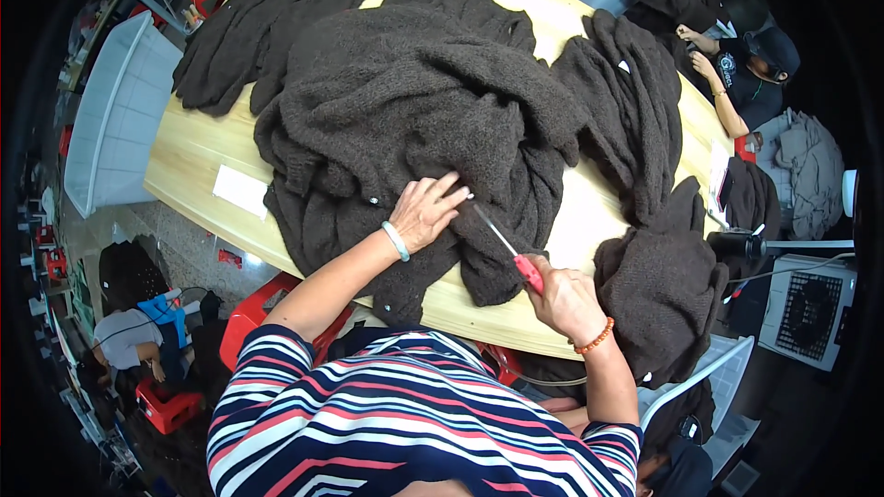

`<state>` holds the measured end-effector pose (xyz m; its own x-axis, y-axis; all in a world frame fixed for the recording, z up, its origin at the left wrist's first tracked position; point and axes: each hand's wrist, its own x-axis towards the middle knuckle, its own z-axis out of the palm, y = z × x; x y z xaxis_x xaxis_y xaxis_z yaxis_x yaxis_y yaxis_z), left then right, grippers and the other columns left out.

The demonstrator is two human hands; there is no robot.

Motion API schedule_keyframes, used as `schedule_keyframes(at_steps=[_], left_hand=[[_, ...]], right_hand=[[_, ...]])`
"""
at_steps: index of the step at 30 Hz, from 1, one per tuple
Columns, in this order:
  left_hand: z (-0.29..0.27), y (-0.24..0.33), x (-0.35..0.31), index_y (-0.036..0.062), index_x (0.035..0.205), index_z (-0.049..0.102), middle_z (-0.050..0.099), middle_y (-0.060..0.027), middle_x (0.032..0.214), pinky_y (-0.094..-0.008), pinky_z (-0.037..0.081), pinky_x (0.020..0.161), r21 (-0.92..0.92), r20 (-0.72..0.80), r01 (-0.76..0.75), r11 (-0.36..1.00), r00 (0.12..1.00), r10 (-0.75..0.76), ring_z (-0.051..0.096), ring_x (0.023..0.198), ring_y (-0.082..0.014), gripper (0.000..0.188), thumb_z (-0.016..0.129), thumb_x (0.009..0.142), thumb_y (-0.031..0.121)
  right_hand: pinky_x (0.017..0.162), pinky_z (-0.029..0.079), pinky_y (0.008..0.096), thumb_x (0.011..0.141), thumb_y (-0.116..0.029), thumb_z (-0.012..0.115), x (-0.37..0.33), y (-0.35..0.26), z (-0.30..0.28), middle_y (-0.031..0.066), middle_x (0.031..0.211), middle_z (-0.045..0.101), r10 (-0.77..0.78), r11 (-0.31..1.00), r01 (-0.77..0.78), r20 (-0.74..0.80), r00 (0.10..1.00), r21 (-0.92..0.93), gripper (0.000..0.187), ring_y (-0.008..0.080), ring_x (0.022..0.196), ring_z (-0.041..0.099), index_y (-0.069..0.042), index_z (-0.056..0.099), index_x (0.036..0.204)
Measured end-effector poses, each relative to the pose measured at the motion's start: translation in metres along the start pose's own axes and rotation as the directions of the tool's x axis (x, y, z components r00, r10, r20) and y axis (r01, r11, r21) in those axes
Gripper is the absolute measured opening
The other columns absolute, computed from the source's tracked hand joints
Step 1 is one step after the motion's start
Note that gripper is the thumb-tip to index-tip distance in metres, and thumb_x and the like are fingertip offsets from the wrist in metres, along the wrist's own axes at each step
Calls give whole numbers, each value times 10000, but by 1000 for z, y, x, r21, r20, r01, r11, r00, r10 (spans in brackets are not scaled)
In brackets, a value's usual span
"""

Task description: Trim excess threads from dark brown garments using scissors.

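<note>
A large heap of dark brown knit garment (387, 83) lies bunched on the table in front of me. My left hand (425, 213), with a pale bangle at its wrist, presses into the knit, its bent fingers gathering the cloth. A small white bit shows at its fingertips. In my right hand (564, 299), a red-handled tool with a thin metal shaft (497, 235) is gripped by its handle. That shaft slants up and left, its tip close to the left fingertips at the cloth. Whether the tip enters the knit is too small to tell.
More brown knit pieces lie on the pale wooden table (193, 152) at the far left, right and near right. A white paper (240, 190) is left of the heap. White bins (115, 110) and red stools (249, 317) stand around; a co-worker (755, 83) sits at the far right.
</note>
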<state>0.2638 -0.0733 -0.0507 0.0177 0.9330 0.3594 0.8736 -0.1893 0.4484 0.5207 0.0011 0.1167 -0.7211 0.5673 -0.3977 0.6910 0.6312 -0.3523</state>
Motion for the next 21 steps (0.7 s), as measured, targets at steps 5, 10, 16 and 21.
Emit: schedule_keyframes(at_steps=[5, 10, 16, 21], left_hand=[[21, 8, -19, 208, 1351, 540, 444, -108, 1451, -472, 356, 996, 120, 87, 0, 993, 996, -11, 443, 1200, -333, 559, 697, 820, 281], [26, 9, -35, 224, 1440, 439, 369, -114, 1524, -531, 248, 1129, 74, 144, 26, 997, 989, -37, 367, 1337, -389, 686, 705, 813, 311], [-5, -4, -80, 137, 1376, 525, 456, -146, 1442, -465, 368, 1074, -211, -21, 159, 964, 986, -167, 436, 1317, -356, 562, 690, 839, 131], [-28, -7, -83, 32, 1265, 532, 510, -107, 1243, -240, 527, 712, -550, -374, 547, 631, 514, -772, 528, 906, -134, 459, 686, 835, -23]], right_hand=[[658, 535, 462, 861, -228, 647, 1, -3, 13, 202, 696, 657, -44, 994, 45, 10, 999, -99, 296, 374, 682, 671, -76, 624, 1114], [600, 541, 451, 861, -186, 600, 14, -29, 21, 198, 650, 649, -218, 971, 221, 47, 975, -92, 214, 357, 648, 680, -28, 631, 1002], [634, 533, 467, 866, -205, 623, 18, -25, 23, 200, 680, 652, -187, 979, 192, 79, 979, -61, 265, 371, 673, 673, -63, 616, 1089], [686, 529, 468, 870, -212, 650, 10, -21, 31, 184, 765, 670, -199, 979, 196, 43, 979, 63, 332, 374, 745, 674, -118, 578, 1181]])
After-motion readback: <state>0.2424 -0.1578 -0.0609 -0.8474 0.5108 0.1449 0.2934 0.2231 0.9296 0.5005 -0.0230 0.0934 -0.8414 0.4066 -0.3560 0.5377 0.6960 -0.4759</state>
